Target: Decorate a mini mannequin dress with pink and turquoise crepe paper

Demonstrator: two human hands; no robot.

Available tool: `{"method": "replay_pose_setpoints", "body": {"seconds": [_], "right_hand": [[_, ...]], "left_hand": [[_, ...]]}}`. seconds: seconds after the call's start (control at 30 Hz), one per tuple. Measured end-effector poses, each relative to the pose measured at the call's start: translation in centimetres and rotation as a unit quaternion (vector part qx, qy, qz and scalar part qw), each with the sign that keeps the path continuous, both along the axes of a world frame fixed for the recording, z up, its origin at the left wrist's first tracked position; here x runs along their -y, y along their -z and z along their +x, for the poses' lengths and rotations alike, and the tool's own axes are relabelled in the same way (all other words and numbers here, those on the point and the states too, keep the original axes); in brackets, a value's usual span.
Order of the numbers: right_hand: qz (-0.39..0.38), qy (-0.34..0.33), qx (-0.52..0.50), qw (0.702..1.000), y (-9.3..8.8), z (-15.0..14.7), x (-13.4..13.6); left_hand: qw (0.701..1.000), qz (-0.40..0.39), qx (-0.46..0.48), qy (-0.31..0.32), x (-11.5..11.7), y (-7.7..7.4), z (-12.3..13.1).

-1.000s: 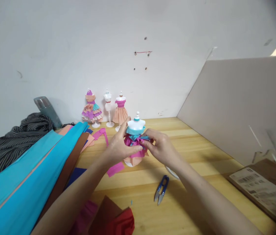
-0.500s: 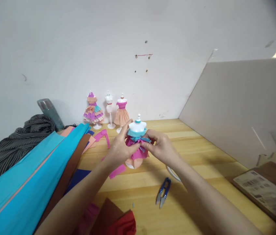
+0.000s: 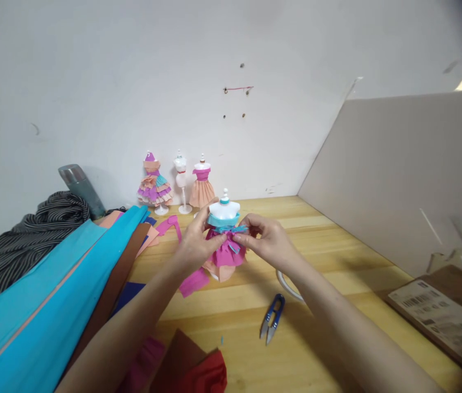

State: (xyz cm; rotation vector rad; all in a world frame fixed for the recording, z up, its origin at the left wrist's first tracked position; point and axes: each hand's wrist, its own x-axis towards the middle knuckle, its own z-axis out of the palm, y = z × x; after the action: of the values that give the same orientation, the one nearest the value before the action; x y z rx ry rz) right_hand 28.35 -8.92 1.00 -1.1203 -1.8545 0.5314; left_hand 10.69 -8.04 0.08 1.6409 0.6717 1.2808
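Observation:
A small white dress form [image 3: 225,209] stands slightly tilted on the wooden table, wearing a blue band at the chest, a blue bow [image 3: 231,230] at the waist and a magenta paper skirt [image 3: 227,252] over a peach layer. My left hand [image 3: 198,240] is closed round the form's left side, its thumb pressed on the skirt's waist. From the other side my right hand [image 3: 264,238] pinches the skirt's top edge just under the bow, thumb against fingers. Part of the bow and waist is hidden behind the fingers.
Blue thread snips [image 3: 272,319] and a roll of tape [image 3: 289,286] lie near my right forearm. Three other dress forms [image 3: 155,185] stand by the wall. Coloured crepe sheets [image 3: 63,295], striped cloth [image 3: 42,234] and a flask [image 3: 81,188] are at left; a cardboard box [image 3: 436,311] is at right.
The dress form has tilted and shifted slightly left, with both hands moving along with it. My right thumb has drawn a little away from the left thumb. The view has shifted slightly.

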Motion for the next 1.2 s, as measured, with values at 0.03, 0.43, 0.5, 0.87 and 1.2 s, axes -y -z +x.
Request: {"method": "replay_pose_setpoints", "body": {"seconds": [0.03, 0.43, 0.5, 0.87, 1.2], "right_hand": [[0.0, 0.0, -0.003, 1.0, 0.1, 0.0, 0.0], [-0.003, 0.034, -0.004, 0.999, 0.2, -0.6, 0.0], [-0.01, 0.033, -0.006, 0.999, 0.1, -0.6, 0.0], [-0.039, -0.039, -0.035, 0.998, 0.2, 0.0, -0.2], [-0.056, -0.058, -0.045, 0.996, 0.4, 0.4, -0.2]], "left_hand": [[1.0, -0.001, 0.0, -0.002, 0.0, 0.0, 0.0], [0.999, -0.001, -0.032, 0.004, 1.0, -0.7, 0.3], [1.0, 0.001, -0.028, -0.012, 1.1, -0.7, 0.6], [1.0, -0.002, -0.018, -0.008, 0.9, -0.3, 0.9], [0.999, 0.008, -0.017, 0.036, 0.5, -0.5, 0.5]]}}
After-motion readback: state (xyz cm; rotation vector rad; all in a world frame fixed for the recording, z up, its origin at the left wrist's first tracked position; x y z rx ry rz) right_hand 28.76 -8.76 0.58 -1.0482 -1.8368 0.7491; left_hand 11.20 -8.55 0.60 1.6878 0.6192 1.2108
